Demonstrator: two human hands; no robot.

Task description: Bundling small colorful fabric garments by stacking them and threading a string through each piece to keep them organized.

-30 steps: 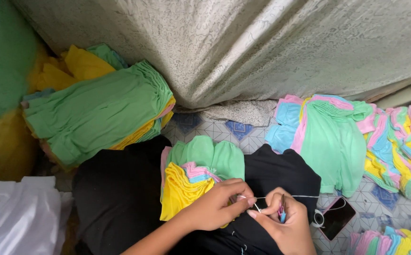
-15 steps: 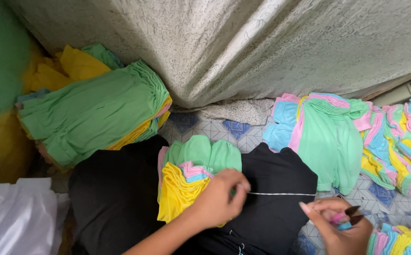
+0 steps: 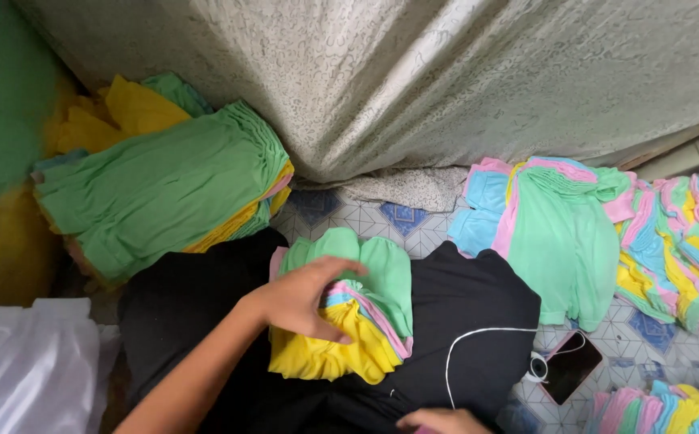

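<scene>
Left hand (image 3: 305,301) on soft folded cloths (image 3: 349,321)

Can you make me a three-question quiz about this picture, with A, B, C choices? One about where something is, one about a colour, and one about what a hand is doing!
1. Where is the phone?
A. On the tiled floor right of the black cloth
B. On top of the big green pile
C. In the left hand

2. What colour is the bottom part of the small pile on the black cloth?
A. Red
B. Yellow
C. Purple

3. What is the left hand doing?
A. Waving high in the air
B. Holding the phone
C. Resting spread out on the small pile

Answers:
1. A, the phone lies on the patterned tiles past the cloth's right edge.
2. B, yellow pieces show under the green and pink ones.
3. C, its fingers lie spread across the pile.
</scene>
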